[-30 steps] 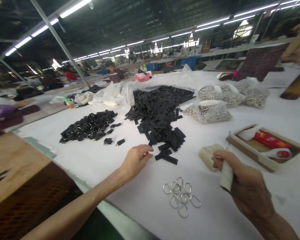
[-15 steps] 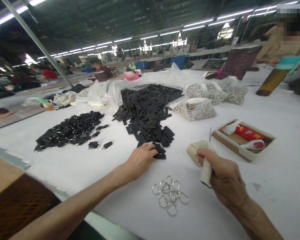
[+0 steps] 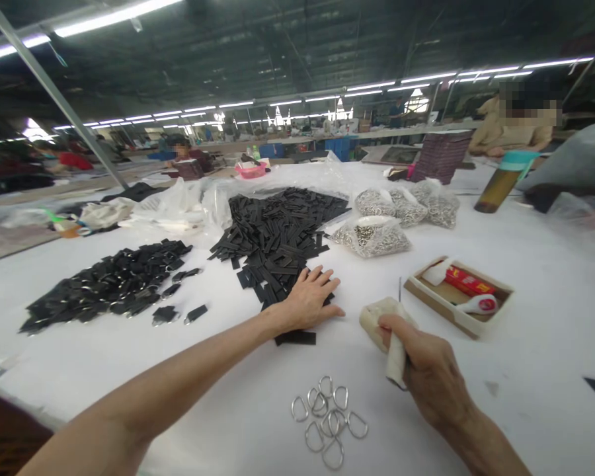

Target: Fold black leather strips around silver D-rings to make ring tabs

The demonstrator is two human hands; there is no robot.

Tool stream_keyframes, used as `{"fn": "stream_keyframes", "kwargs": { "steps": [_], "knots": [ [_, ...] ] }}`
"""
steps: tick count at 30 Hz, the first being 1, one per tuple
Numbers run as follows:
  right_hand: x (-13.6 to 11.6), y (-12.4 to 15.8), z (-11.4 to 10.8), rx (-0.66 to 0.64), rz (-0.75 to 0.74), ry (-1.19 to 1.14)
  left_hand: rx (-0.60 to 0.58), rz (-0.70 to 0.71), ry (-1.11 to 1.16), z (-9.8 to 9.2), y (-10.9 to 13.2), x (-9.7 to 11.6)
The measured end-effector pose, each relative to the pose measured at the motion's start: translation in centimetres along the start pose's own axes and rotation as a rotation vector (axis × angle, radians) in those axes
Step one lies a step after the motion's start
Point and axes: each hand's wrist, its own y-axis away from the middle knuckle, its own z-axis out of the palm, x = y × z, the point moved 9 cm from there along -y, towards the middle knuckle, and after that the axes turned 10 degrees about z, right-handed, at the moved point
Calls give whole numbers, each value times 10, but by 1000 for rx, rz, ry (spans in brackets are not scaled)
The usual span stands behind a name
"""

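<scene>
On the bench (image 3: 218, 383), a heap of black tabs with rings (image 3: 104, 287) lies at far left, two loose tabs at its near edge; a sweep of the left forearm could catch those strays, though they look some way clear of it. Further right, the pile of black strips (image 3: 277, 244) is loosely stacked — spread fingers pressing down could drag several pieces at once or send them sliding. The metal rings (image 3: 333, 416) lie nearer the person, some overlapping, so a low wrist could scatter or tangle them. At right, the thin metal rod of the tool (image 3: 396, 363) points up and away; a careless turn of that hand could prick the other or knock the cardboard tray (image 3: 446, 311).

The left hand (image 3: 310, 301) lies palm down over the near end of the strips, arm stretched forward, fingers fanned and thumb out to the right. Its grip is wide; whether a strip is under the palm cannot be told. The right hand (image 3: 429, 363) has a closed grip around the tool's pale handle — knuckles outward, beside a pale block (image 3: 374, 320).
</scene>
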Motion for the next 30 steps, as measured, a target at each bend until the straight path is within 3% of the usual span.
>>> {"fn": "stream_keyframes", "kwargs": {
  "steps": [4,13,18,21,24,30],
  "knots": [
    [8,0,8,-40,41,53,-30,32,28,8,-2,-4],
    [-23,0,-20,103,-136,3,-43,82,135,-9,80,18],
    [-22,5,-21,131,-167,-50,44,51,133,-24,92,13],
    [-20,7,-16,118,-172,-49,113,-80,16,-41,77,-12],
    [-19,7,-13,108,-175,-47,51,-266,-114,-44,47,-55],
    [-19,4,-15,119,-197,-22,-50,-465,-97,-23,-18,-134]
  ]
}}
